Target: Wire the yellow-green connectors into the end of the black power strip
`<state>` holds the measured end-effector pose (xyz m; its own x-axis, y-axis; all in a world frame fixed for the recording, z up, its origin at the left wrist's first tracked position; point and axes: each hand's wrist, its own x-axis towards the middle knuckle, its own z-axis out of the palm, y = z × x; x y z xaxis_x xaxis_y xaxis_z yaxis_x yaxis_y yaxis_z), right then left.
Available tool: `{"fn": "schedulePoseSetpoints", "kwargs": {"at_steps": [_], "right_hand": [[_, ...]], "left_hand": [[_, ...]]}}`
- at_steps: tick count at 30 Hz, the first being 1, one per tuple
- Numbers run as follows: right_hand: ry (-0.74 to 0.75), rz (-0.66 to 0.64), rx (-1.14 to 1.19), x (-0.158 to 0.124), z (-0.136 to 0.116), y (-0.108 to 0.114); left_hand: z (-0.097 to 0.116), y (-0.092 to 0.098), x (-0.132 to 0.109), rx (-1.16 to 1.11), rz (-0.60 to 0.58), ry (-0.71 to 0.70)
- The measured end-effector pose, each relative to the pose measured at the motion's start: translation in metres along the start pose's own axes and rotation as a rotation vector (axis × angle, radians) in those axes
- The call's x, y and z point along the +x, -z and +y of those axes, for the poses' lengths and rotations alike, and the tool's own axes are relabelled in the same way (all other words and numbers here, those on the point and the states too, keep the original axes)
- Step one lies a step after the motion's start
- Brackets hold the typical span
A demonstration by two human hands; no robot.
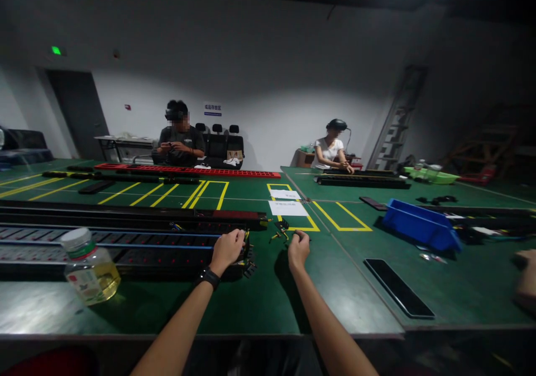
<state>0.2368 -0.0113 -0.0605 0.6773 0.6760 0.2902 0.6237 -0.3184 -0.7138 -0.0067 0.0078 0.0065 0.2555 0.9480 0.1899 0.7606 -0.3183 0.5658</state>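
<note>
"Pls, where is the L hand (pixel 228 249) being now?"
"It is covering part of the R end of the long black unit (pixel 167 258), which is lying on the green table (pixel 259 309). Its fingers are bending inward; whether they're clamping smth, I can't tell."
"And the R hand (pixel 298 247)?"
"It is showing curled fingers just beside the small black-and-yellow parts (pixel 278 235); its grip I can't tell either, sry. The hands are being apart, parts lying approx. btwn them."
"What else?"
"A bottle (pixel 90 273) w/ yellow liquid is standing before the unit. On the R, a phone (pixel 397 288) is lying, w/ a blue bin (pixel 419 226) sitting behind."
</note>
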Motion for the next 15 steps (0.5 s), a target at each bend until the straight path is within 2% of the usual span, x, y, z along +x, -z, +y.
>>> {"fn": "schedulePoseSetpoints", "kwargs": {"at_steps": [5, 15], "right_hand": [[-0.126, 0.047, 0.158, -0.002, -0.001, 0.001], [-0.079, -0.035, 0.273, -0.014, -0.009, 0.003]], "left_hand": [[0.0, 0.0, 0.001, 0.03, -0.004, 0.011], [0.006, -0.004, -0.003, 0.21, 0.008, -0.067]]}}
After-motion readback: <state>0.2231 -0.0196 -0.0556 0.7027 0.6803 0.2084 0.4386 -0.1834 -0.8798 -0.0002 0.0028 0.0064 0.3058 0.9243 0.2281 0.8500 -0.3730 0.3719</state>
